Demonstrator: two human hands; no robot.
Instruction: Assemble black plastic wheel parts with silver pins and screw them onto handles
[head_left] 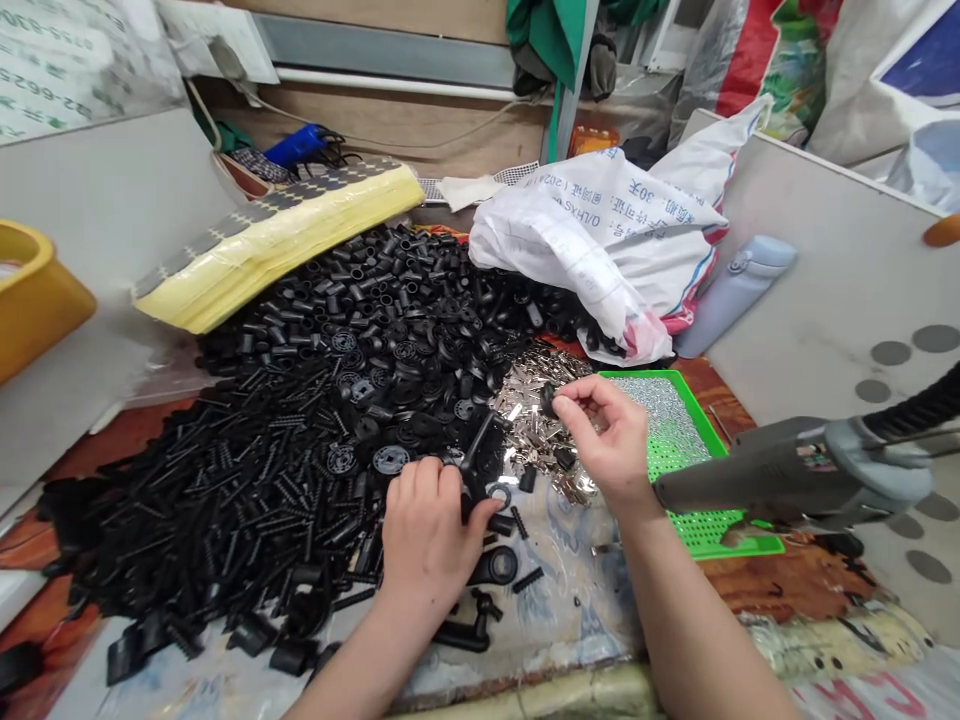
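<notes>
My left hand [429, 530] is closed round a black plastic part with a stem [478, 448] that sticks up past the fingers; most of the part is hidden under the hand. Between the thumb and fingertips of my right hand [609, 440] is a small black plastic piece [548, 400], over a heap of small shiny metal pieces [536, 385]. Black round discs [391, 460] lie just beyond my left hand. Close to its thumb are a black ring-ended part [501, 565] and short ribbed black pieces [529, 580].
A large pile of black plastic parts [247, 480] spreads over the left and middle. At right stand a green tray [690, 390] with small silvery pieces and a grey tool with a hose [772, 475]. Behind are a white sack [600, 220], a bottle [739, 290] and a yellow-edged stack [300, 245].
</notes>
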